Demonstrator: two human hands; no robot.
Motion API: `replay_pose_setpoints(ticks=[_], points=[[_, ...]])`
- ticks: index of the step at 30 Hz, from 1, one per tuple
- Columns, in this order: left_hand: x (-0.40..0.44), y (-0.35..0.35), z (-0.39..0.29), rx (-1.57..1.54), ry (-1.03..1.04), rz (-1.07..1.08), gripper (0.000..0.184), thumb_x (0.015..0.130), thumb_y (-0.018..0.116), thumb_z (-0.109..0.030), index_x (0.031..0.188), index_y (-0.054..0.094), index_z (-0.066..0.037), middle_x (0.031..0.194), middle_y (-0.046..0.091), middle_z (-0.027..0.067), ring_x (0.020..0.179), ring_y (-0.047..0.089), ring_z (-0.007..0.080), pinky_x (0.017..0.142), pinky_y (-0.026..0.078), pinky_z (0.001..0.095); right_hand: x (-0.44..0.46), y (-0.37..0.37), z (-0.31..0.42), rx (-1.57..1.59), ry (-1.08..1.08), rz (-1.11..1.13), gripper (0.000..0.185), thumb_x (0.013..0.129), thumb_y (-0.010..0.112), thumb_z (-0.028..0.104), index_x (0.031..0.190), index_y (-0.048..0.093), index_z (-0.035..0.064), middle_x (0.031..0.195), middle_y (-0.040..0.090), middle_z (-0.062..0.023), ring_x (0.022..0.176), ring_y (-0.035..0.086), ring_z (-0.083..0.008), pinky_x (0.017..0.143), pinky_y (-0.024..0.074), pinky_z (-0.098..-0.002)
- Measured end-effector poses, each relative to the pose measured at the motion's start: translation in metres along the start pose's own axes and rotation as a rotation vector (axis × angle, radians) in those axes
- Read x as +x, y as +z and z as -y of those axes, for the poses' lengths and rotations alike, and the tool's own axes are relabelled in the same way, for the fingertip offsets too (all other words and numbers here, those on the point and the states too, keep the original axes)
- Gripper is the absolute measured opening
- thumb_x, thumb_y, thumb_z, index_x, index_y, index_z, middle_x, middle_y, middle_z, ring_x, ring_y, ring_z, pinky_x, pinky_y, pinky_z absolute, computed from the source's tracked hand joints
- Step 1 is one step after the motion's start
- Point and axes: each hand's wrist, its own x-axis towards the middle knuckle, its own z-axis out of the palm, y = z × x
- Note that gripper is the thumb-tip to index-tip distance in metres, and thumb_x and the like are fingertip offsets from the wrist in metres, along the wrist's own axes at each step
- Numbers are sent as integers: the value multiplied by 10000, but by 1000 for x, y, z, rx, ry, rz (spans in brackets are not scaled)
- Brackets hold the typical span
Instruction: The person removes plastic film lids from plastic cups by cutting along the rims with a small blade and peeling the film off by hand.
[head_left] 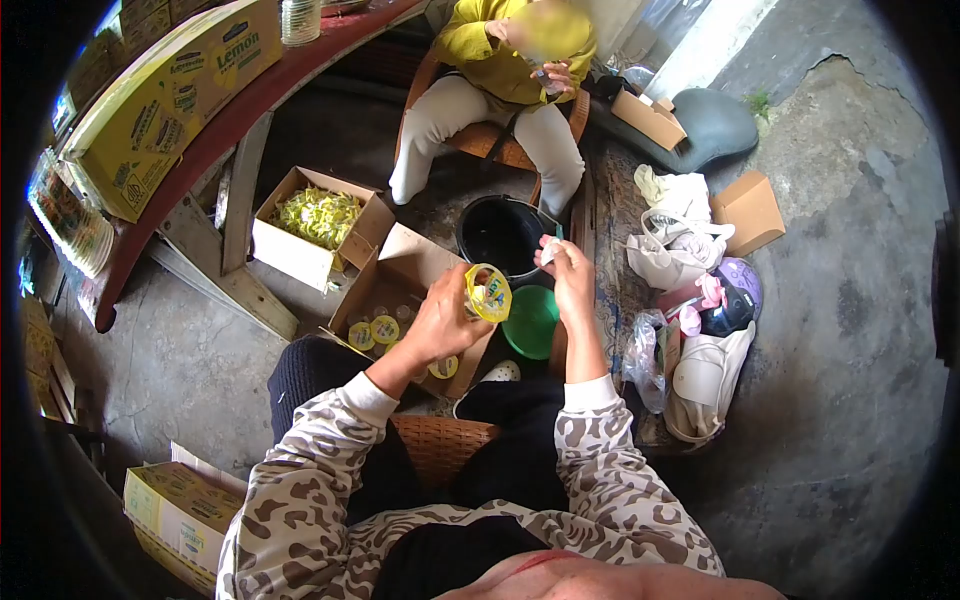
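My left hand (442, 318) is closed round a clear plastic cup with a yellow printed lid (489, 293), tilted so the lid faces up. My right hand (568, 275) pinches a small whitish item (550, 250), too small to name, beside the cup and not touching it. Under my left hand stands an open cardboard box (414, 262) holding several cups with yellow lids (384, 329). A green basin (530, 322) lies between and below my hands, with a black bucket (497, 235) behind it.
A person in yellow (465, 40) sits opposite. At the left are a box of yellow-green strips (283, 243), a red-edged table (200, 160) with cartons, and another carton (180, 515) on the floor. Bags (705, 375), a helmet (738, 290) and a cardboard box (750, 212) lie at the right.
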Motion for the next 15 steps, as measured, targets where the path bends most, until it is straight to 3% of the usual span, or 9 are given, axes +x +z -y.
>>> replay_pose_setpoints(ticks=[3,7,10,13,14,15], points=[[6,-9,1,-126,-106,81,696,650,889,-170,1177,476,18,1098,623,238,1092,624,402,948,494,435,-4,11,4,-50,-64,37,268,1051,462,92,1165,668,-37,1046,698,-107,857,664,-139,784,551,-273],[6,-9,7,-135,-129,34,681,657,917,-182,1126,453,-14,1048,652,219,1023,664,405,864,526,416,-12,18,11,-176,-107,103,251,1000,437,28,1054,678,-19,945,674,-79,801,621,-133,750,515,-288],[5,-5,9,-108,-113,26,685,668,910,-176,1160,461,-15,1044,655,211,992,671,398,843,530,418,-20,25,20,-301,-242,221,181,908,412,-17,861,586,-24,887,634,-118,817,620,-208,781,492,-316],[5,-2,10,-75,-40,24,684,676,901,-169,1196,483,-18,1052,651,202,988,667,393,843,530,418,-31,38,25,-365,-305,275,130,932,559,102,877,574,-15,883,626,-130,829,641,-246,782,499,-336],[6,0,12,-76,-40,24,684,676,901,-169,1196,483,-18,1052,651,202,988,667,393,843,530,418,-37,43,33,-472,-255,284,240,851,732,186,889,565,18,879,594,-113,844,632,-272,770,508,-372],[6,2,14,-62,16,1,661,688,875,-156,1212,493,-25,1041,656,208,976,662,411,827,533,445,-40,46,38,-470,-255,284,240,851,732,186,889,565,18,879,594,-113,844,632,-272,770,508,-372]])
